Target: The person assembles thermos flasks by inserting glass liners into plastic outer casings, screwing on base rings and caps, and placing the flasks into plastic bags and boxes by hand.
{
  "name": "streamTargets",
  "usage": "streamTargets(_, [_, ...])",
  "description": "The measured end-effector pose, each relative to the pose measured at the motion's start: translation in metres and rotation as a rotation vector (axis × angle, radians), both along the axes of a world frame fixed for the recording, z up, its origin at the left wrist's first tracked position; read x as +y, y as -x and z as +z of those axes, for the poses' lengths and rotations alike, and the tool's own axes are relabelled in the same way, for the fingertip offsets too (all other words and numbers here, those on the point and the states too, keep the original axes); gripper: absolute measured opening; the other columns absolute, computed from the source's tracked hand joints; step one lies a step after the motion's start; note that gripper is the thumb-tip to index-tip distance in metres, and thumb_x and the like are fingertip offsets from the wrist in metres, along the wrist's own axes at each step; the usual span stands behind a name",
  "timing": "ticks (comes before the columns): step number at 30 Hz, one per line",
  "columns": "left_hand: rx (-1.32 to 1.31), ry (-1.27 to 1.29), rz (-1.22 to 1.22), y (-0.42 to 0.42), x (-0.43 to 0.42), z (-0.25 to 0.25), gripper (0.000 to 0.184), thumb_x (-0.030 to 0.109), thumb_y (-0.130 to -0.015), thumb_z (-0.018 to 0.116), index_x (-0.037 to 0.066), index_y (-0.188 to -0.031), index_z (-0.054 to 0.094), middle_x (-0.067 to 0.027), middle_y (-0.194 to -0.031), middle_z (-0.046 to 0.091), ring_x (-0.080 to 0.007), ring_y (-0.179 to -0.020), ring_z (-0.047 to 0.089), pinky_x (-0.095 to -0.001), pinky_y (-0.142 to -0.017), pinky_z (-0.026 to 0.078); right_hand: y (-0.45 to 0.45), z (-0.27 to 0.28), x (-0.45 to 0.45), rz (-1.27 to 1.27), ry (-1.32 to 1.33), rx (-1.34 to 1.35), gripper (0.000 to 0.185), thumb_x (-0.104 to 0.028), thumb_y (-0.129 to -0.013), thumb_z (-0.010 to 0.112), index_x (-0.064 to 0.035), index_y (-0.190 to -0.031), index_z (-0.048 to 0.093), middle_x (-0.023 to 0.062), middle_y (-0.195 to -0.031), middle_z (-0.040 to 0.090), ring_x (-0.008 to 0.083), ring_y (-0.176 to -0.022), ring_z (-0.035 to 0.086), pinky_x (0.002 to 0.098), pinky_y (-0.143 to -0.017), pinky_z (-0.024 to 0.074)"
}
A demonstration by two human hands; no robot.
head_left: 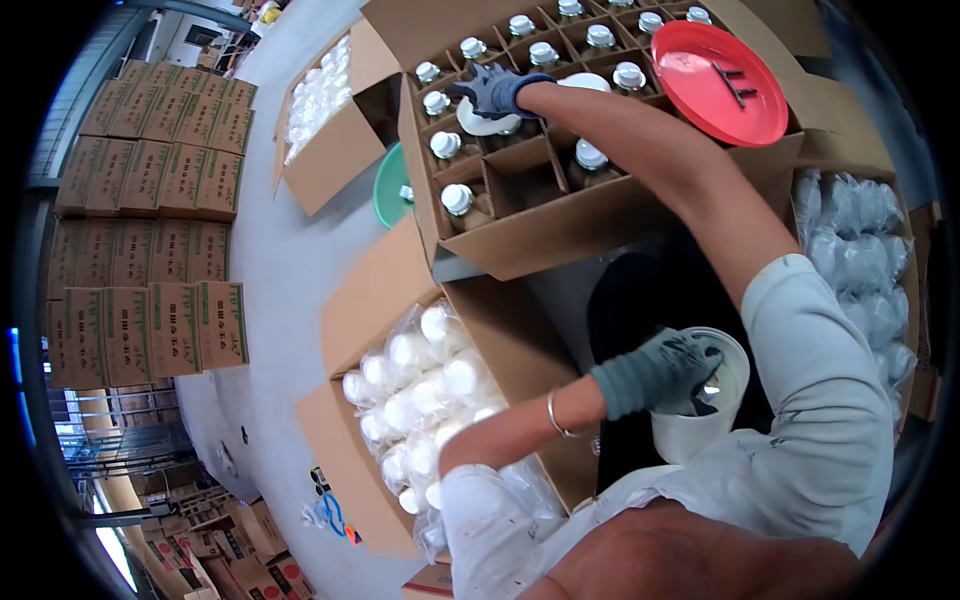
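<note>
If the right hand [494, 91], fingers spread, swings into the red dish [692, 92], it could fall; the left hand's [682, 368] grip I can't tell.

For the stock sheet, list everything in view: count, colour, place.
Divided box: one, brown, top centre
Bottles: many, white-capped, in divided box
Round pieces: two, white, at divided box
Tub: one, white, centre right
Dish: one, red, on divided box
Dark bits: count unclear, black, in dish
Basin: one, green, left of divided box
Open boxes: at least three, brown, upper left, lower centre, right
Wrapped goods: many, whitish, inside these
Cartons: many, brown, left
Floor item: one, blue, lower left
Right hand: one, blue-grey glove, at round piece
Left hand: one, green glove, inside tub
</note>
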State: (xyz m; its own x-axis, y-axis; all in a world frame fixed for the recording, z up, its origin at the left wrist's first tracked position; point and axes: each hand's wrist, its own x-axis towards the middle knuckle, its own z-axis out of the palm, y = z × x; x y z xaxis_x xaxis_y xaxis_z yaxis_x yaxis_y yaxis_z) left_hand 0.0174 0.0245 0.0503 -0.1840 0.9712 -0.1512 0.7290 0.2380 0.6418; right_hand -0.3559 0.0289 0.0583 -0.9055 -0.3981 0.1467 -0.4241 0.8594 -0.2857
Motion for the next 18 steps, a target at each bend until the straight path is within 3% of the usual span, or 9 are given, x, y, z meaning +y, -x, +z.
streamTargets(4, [-0.057, -0.11, 0.253, 0.014, -0.008, 0.035, 0.047, 0.026, -0.073, 0.071, 0.002, -0.113, 0.059, -0.0141, -0.116, 0.059, -0.0293, -0.109, 0.057, -0.0393, -0.085, 0.049, 0.015, -0.007, 0.005, 0.195, -0.05, -0.067, 0.047, -0.022, -0.074, 0.06, -0.0242, -0.12, 0.059, 0.0213, -0.117, 0.057, 0.0406, -0.114, 0.05, 0.0435, -0.095, 0.0428])
streamTargets(6, [0.068, -0.458, 0.558, 0.022, -0.031, 0.04, 0.046, 0.019, -0.074, 0.072, 0.002, -0.115, 0.059, -0.0158, -0.118, 0.059, -0.0303, -0.112, 0.056, -0.0396, -0.09, 0.047, -0.011, -0.003, 0.017, 0.215, 0.117, 0.23, 0.046, -0.021, -0.074, 0.064, -0.0203, -0.12, 0.059, 0.0197, -0.114, 0.053, 0.0374, -0.102, 0.052, 0.0446, -0.089, 0.0439])
streamTargets(7, [0.2, -0.592, 0.756, 0.031, -0.046, 0.036, 0.051, 0.009, -0.075, 0.072, 0.002, -0.123, 0.056, -0.0149, -0.123, 0.058, -0.0296, -0.116, 0.055, -0.0404, -0.097, 0.044, -0.033, 0.004, 0.03, 0.366, 0.189, 0.49, 0.045, -0.021, -0.077, 0.06, -0.0242, -0.122, 0.059, 0.0248, -0.115, 0.049, 0.0418, -0.104, 0.054, 0.0465, -0.091, 0.0435])
streamTargets(10, [-0.7, -1.166, 1.42, 0.067, -0.076, 0.016, 0.052, 0.036, -0.096, 0.048, 0.009, -0.139, 0.039, -0.0083, -0.134, 0.048, -0.0308, -0.122, 0.046, -0.0446, -0.102, 0.04, -0.139, 0.054, 0.065, 0.584, 0.362, 0.564, 0.062, -0.009, -0.069, 0.068, -0.0219, -0.128, 0.053, 0.0179, -0.123, 0.046, 0.0387, -0.109, 0.049, 0.0467, -0.095, 0.0421])
streamTargets(11, [-0.839, -1.149, 1.361, 0.074, -0.081, 0.022, 0.06, 0.053, -0.096, 0.035, 0.014, -0.143, 0.032, -0.0069, -0.139, 0.04, -0.0316, -0.123, 0.044, -0.046, -0.101, 0.04, -0.169, 0.058, 0.076, 0.58, 0.274, 0.515, 0.063, -0.012, -0.069, 0.069, -0.0226, -0.128, 0.052, 0.0199, -0.123, 0.046, 0.0396, -0.109, 0.05, 0.0465, -0.092, 0.0448])
streamTargets(13, [-1.276, -1.354, 0.855, 0.075, -0.07, 0.04, 0.061, 0.056, -0.095, 0.036, 0.018, -0.142, 0.033, -0.0044, -0.139, 0.039, -0.0283, -0.122, 0.045, -0.0462, -0.1, 0.041, -0.225, 0.062, 0.096, 0.571, 0.124, 0.49, 0.068, -0.015, -0.071, 0.069, -0.0169, -0.135, 0.045, 0.0173, -0.12, 0.046, 0.0371, -0.102, 0.052, 0.0421, -0.085, 0.047])
streamTargets(15, [-1.235, -1.317, 0.857, 0.067, -0.044, 0.04, 0.06, 0.055, -0.095, 0.037, 0.015, -0.14, 0.035, -0.0049, -0.137, 0.042, -0.0261, -0.123, 0.044, -0.0449, -0.098, 0.042, -0.268, 0.056, 0.105, 0.288, 0.398, 0.223, 0.059, -0.018, -0.08, 0.067, -0.0128, -0.134, 0.044, 0.0153, -0.123, 0.047, 0.03, -0.107, 0.052, 0.0378, -0.088, 0.0469])
streamTargets(16, [-0.884, -1.219, 0.976, 0.069, -0.034, 0.018, 0.059, 0.05, -0.096, 0.042, 0.01, -0.14, 0.036, -0.0061, -0.132, 0.047, -0.0245, -0.123, 0.044, -0.0409, -0.1, 0.039, -0.268, 0.047, 0.117, 0.23, 0.622, -0.075, 0.054, -0.021, -0.083, 0.065, -0.0115, -0.133, 0.044, 0.0131, -0.125, 0.048, 0.0255, -0.109, 0.052, 0.0372, -0.089, 0.0472])
streamTargets(18, [0.15, -0.93, 0.886, 0.054, -0.01, 0.052, 0.051, 0.032, -0.094, 0.05, 0.002, -0.135, 0.044, -0.0116, -0.136, 0.047, -0.0267, -0.126, 0.042, -0.0381, -0.103, 0.033, -0.277, 0.023, 0.132, 0.256, 1.747, -1.016, 0.039, -0.027, -0.092, 0.058, -0.0091, -0.126, 0.05, 0.0065, -0.12, 0.058, 0.0165, -0.106, 0.057, 0.0346, -0.088, 0.0501])
